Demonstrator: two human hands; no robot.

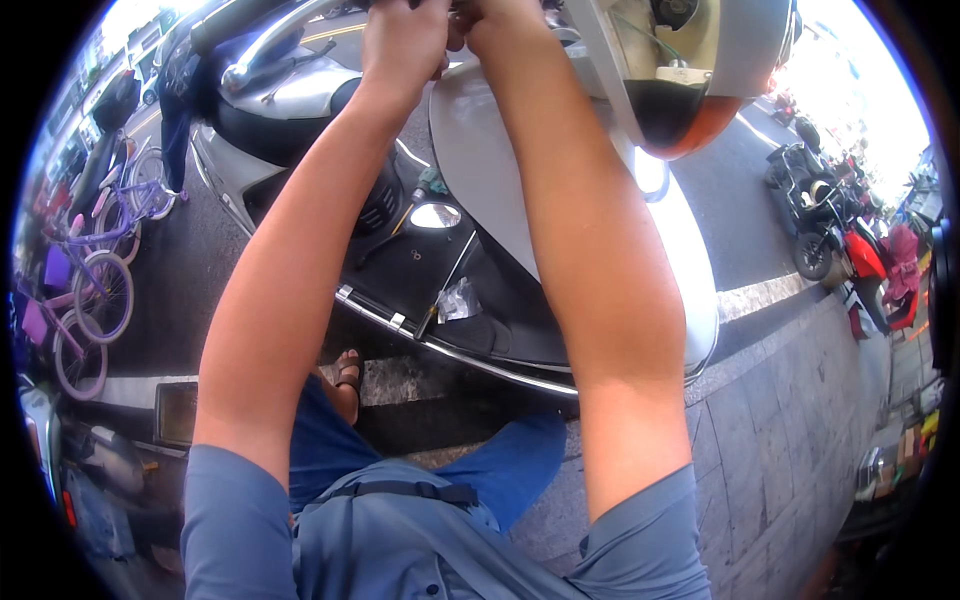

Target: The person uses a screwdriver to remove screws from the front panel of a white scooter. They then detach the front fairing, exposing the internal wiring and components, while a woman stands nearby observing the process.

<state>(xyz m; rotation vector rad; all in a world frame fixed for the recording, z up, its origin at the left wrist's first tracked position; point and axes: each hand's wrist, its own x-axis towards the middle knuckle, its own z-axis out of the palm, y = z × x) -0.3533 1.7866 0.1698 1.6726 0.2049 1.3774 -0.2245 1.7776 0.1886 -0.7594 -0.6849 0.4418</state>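
Observation:
At the top edge, my left hand [408,38] and my right hand [503,25] meet over a scooter, above its grey front panel [482,150]. Both look closed, with fingers curled inward; the frame edge cuts them off, and what lies between them is too hidden to name. Below, the scooter's black footboard [400,275] carries a long screwdriver [447,283], a crumpled clear plastic bag [459,300], an oval mirror-like piece [436,215], a teal power drill [430,182] and small rings [417,255]. A white housing [620,70] with an orange lens [705,125] stands right of my right forearm.
The scooter's seat [270,130] and a chrome rail [265,45] are at upper left. Purple bicycles [95,270] stand at far left. Parked motorbikes [810,205] line the right side beside grey paving [760,420]. My sandalled foot [348,370] is below the footboard.

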